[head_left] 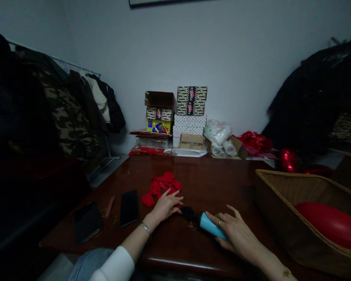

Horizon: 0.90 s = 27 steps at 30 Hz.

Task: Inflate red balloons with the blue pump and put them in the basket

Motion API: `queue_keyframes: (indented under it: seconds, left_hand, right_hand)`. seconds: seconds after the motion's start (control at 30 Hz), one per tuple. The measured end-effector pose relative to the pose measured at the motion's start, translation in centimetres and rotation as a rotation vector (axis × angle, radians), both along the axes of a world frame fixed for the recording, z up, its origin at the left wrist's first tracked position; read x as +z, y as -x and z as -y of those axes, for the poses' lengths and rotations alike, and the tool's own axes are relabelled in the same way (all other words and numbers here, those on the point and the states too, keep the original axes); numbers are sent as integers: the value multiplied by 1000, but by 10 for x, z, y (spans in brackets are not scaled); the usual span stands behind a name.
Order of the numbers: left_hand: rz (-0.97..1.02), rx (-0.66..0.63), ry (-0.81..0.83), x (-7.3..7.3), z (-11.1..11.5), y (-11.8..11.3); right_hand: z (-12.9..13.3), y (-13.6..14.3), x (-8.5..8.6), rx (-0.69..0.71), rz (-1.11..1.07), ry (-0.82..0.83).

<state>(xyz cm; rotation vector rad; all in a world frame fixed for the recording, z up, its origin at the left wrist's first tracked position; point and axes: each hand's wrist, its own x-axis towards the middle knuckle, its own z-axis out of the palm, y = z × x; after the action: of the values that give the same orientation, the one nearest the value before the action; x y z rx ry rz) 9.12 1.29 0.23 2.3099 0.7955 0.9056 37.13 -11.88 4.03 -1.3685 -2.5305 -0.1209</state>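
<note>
My right hand (235, 230) is wrapped round the light blue body of a hand balloon pump (210, 225), which lies low over the table with its dark front part pointing left. At the tip of that dark part, the thumb and a finger of my left hand (167, 205) pinch a small red balloon (179, 207), mostly hidden by the fingers. The other fingers of that hand stretch over a loose pile of limp red balloons (163, 182). Small yellowish bands (192, 225) lie under the pump.
Two dark phone-like or tablet-like devices (129, 208) (88, 222) lie at the left, with a reddish stick (109, 207) between them. At the right, a wicker basket (283, 210) holds an inflated red balloon (330, 222). Stacked boxes (190, 125) stand beyond the table's (216, 175) far edge.
</note>
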Motion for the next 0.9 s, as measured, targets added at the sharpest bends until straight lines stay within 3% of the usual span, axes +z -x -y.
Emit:
queue_keyframes:
  seconds: [0.43,0.53,0.63,0.73,0.9]
  left_hand:
    - [-41,-20,110,11,13,-11]
    - [39,114,65,14,14,-10]
    - [195,417,89,16,14,-10]
    - [327,616,306,12,13,-13]
    - [583,369,1090,-1,16,-25]
  right_hand:
    - [1,4,2,-10,11,-49]
    - [-2,8,-1,-71,28,-123]
    - [-7,14,-3,-148,49,-209]
    - [-9,22,-1,-212,64,-244]
    - [-7,44,7,-276,72,-246]
